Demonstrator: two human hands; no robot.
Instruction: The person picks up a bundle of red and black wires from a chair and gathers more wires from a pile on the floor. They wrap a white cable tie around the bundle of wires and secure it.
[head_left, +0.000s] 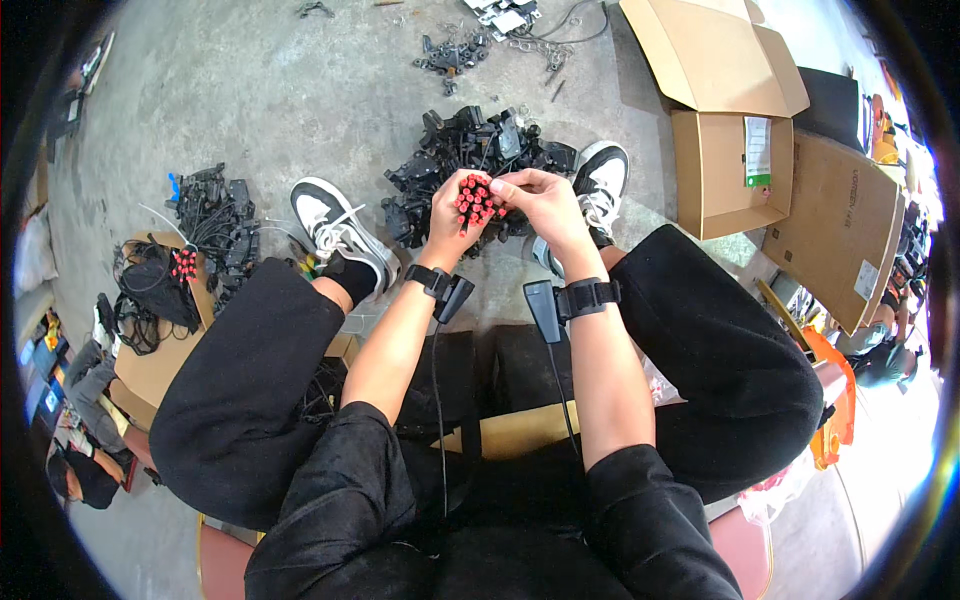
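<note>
In my left hand [449, 217] is a tight bundle of thin cables with red tips [477, 200]. The fingers wrap round it and the red ends face up toward me. At the bundle's right edge, my right hand [548, 207] is closed, with thumb and fingertips pinching at the red ends. Whether it grips one cable or several is hidden. Just beyond and under both hands lies a heap of black plastic parts [440, 158] on the concrete floor, between my two black and white shoes.
At left lie a pile of black parts and cables [222, 215] and another red-tipped bundle [184, 264] by a carton. Small black pieces [452, 55] and a coiled cable [575, 30] lie farther off. An open cardboard box [690, 190] stands at right. A person [90, 475] sits far left.
</note>
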